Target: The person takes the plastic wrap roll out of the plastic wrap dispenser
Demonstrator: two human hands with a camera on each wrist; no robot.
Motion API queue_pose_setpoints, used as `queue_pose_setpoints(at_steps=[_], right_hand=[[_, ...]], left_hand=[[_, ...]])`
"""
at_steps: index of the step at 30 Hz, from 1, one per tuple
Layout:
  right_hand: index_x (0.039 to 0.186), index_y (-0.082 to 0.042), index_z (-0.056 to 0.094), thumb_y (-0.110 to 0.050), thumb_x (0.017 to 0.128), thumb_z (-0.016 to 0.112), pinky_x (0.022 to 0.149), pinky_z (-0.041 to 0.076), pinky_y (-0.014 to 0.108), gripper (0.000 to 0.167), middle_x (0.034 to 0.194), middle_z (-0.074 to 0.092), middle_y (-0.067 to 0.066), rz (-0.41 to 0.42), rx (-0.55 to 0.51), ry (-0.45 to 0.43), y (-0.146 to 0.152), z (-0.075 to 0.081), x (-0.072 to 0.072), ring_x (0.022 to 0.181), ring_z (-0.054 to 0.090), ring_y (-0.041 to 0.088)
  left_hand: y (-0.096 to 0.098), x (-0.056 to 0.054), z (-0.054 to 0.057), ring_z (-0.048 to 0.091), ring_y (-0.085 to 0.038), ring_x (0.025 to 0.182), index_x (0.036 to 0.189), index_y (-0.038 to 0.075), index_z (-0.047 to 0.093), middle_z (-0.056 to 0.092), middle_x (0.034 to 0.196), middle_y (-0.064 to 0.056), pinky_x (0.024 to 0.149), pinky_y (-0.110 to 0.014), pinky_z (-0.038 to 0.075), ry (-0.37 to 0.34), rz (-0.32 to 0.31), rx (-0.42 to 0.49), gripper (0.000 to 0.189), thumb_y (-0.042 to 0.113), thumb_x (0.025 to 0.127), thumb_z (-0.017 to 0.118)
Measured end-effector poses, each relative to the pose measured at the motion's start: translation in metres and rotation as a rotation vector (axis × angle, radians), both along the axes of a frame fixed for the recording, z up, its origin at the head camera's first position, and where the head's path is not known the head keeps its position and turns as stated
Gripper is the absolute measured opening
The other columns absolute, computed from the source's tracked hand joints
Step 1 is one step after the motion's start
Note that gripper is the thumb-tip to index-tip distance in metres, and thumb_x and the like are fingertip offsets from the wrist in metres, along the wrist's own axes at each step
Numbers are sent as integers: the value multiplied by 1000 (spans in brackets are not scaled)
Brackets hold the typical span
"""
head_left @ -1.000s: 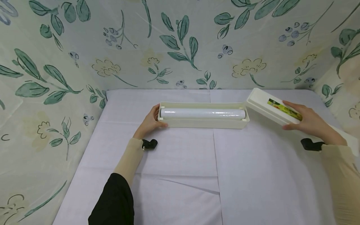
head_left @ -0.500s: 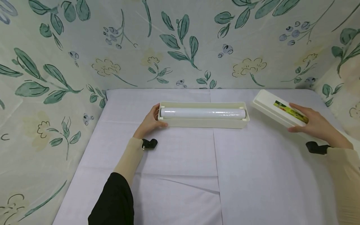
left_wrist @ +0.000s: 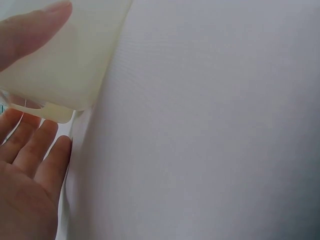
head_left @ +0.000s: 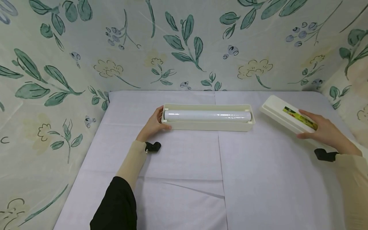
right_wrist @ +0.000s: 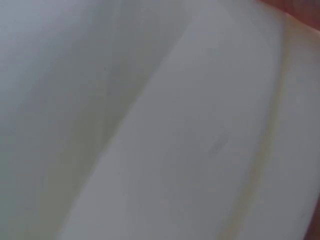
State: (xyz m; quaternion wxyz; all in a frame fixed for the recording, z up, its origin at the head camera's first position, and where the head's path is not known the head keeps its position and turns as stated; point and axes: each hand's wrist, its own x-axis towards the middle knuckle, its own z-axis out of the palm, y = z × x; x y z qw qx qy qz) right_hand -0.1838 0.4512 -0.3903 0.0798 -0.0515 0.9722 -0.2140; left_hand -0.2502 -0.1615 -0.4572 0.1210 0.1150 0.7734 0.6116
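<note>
The right hand (head_left: 326, 132) hides part of the lid (head_left: 284, 114) it holds, at 3 o'clock from the box (head_left: 207, 126), farther than before. The left hand (head_left: 153, 125) holds the box's 9 o'clock end.

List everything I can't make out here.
Print on the label, head view: too small.
Part of the white lid, head view: hidden behind the right hand.
Floor of the box beneath the roll, head view: the roll covers it.
Rest of the box, left wrist view: cut off by the top and left edges.
Lid surface detail, right wrist view: blurred.
</note>
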Motion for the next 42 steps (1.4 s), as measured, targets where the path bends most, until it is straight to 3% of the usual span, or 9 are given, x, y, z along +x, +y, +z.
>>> queue_pose_setpoints(at_steps=[26, 42], right_hand=[[152, -2, 5, -30, 76, 82, 78, 27, 67, 111, 139, 16, 46, -16, 29, 0, 19, -25, 5, 112, 25, 60], [151, 0, 4, -33, 74, 83, 81, 26, 68, 114, 140, 16, 45, -41, 52, 11, 18, -37, 5, 113, 25, 60]], left_hand=[[1, 2, 2, 28, -25, 139, 151, 9, 17, 27, 153, -10, 111, -38, 26, 14, 18, -14, 104, -1, 71, 82], [-1, -1, 2, 26, -27, 139, 152, 12, 13, 23, 154, -11, 111, -42, 25, -18, -14, 9, 107, -2, 72, 82]])
